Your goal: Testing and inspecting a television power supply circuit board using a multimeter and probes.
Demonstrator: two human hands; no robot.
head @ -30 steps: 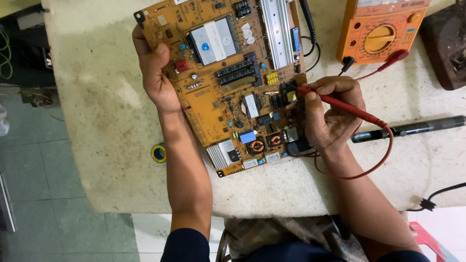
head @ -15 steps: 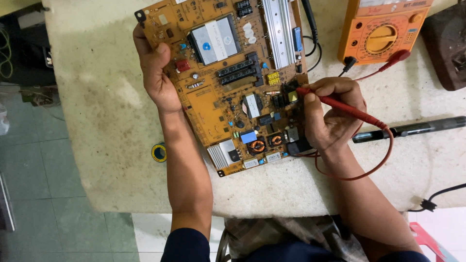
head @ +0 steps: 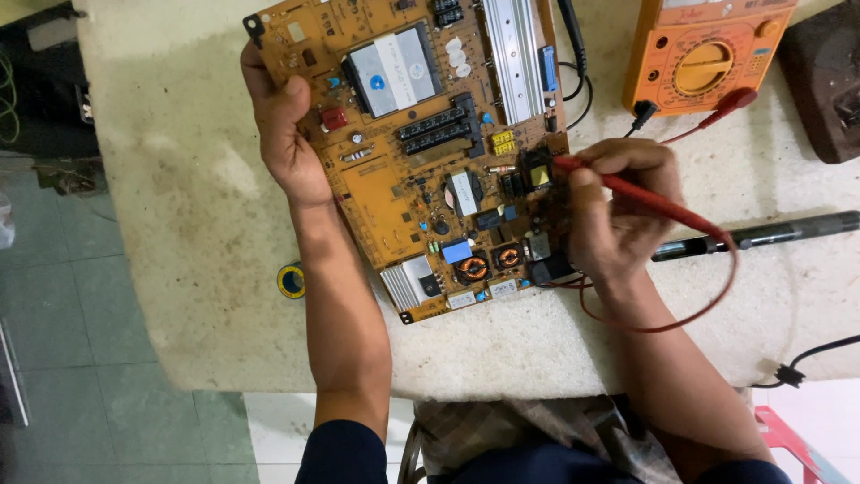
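A large orange circuit board [head: 403, 197] lies tilted on the pale worktop [head: 197, 233]. My left hand [head: 285, 134] grips its left edge, thumb on the top face. My right hand [head: 618, 211] holds a red test probe [head: 645, 199] like a pen, its tip touching components near the board's right edge beside a small yellow part. A black probe lead seems tucked under the same hand at the board's lower right. The probe's red wire [head: 681, 318] loops below my wrist and runs up to an orange multimeter [head: 708, 54] at the top right.
A black pen-shaped tool [head: 770, 235] lies on the worktop right of my hand. A dark brown object [head: 829, 81] sits at the far right edge. A yellow tape roll [head: 291, 280] lies by my left forearm. A black cable [head: 806, 358] runs off the lower right.
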